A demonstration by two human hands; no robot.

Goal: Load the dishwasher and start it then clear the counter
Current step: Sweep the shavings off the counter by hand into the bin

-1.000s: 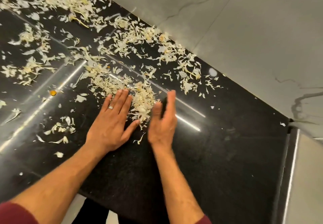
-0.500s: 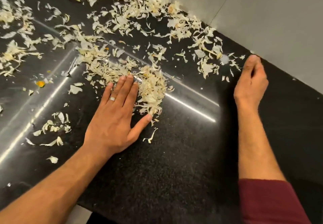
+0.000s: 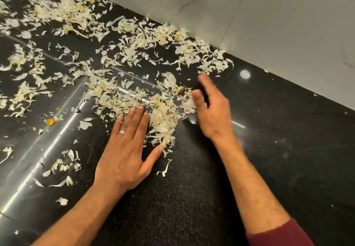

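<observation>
A glossy black surface (image 3: 201, 197) is strewn with pale, papery peel scraps (image 3: 134, 53), heaped thickest at a pile (image 3: 163, 119) near the middle. A small orange bit (image 3: 50, 121) is seen at the left.

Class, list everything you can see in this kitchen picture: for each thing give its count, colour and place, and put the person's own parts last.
counter: one, glossy black, fills most of the view
wall: one, pale grey, behind the counter
peelings: too many to count, whitish, scattered across the counter, heaped between the hands
orange scrap: one, orange, left of the heap
ring: one, silver, on the left hand
sleeve: one, maroon, right forearm
left hand: flat on the counter beside the heap
right hand: blurred, at the heap's right edge
</observation>
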